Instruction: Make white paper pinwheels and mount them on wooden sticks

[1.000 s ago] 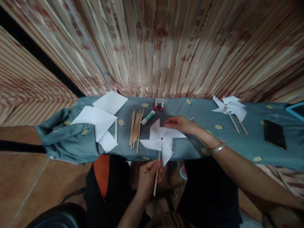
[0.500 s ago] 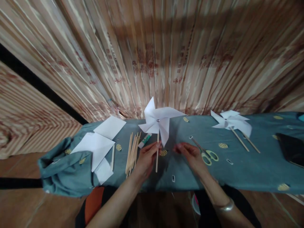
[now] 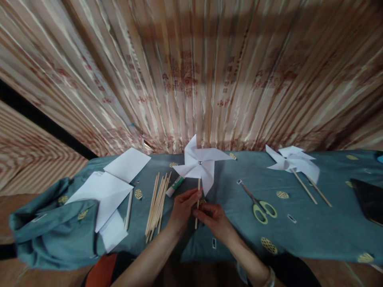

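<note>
Pinching seemingly finished pinwheel (image 3: 200, 163) by stick (image 3: 199, 184) in left hand (image 3: 181, 210) and right hand (image 3: 217, 221), with completed-looking pinwheels (image 3: 295, 160) to its right, unused sticks (image 3: 157, 205) and paper (image 3: 112, 193) leftward.

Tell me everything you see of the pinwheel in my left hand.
White and seemingly of folded paper, the pinwheel has four pointed blades and a shiny central pin. A pale, apparently wooden stick extends below. Blades uppermost, it faces you above the cloth; your left hand pinches the stick, and your right hand appears to touch it lower down.
</note>
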`<state>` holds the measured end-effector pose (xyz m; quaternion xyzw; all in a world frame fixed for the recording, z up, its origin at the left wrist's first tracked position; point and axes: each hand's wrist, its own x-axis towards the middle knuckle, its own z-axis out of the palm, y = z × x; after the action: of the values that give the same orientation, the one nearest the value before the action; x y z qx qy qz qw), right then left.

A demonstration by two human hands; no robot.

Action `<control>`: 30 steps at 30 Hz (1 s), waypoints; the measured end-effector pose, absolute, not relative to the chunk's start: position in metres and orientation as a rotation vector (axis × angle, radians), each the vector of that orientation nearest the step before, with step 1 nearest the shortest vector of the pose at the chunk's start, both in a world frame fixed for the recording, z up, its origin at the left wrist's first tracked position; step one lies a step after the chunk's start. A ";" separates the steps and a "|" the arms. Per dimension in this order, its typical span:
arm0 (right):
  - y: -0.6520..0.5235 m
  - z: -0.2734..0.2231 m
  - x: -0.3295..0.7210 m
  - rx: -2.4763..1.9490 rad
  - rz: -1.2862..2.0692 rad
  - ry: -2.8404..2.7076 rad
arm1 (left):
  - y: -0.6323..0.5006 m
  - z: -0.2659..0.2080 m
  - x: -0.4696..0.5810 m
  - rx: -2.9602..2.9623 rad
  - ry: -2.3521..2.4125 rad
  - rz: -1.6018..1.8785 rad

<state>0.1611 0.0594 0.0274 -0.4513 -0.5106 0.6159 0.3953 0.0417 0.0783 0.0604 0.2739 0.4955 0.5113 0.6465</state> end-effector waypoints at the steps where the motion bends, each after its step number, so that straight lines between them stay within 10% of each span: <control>1: 0.060 0.027 0.162 -1.150 1.557 -1.297 | 0.078 0.060 0.041 0.618 1.126 1.152; 30: 0.090 0.050 0.208 -1.158 1.425 -0.883 | 0.064 0.041 0.041 0.728 1.186 0.993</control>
<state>0.2084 0.0905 0.0501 -0.4838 -0.3690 0.5954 0.5246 0.0407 0.0638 0.0409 0.3215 0.5232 0.4380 0.6565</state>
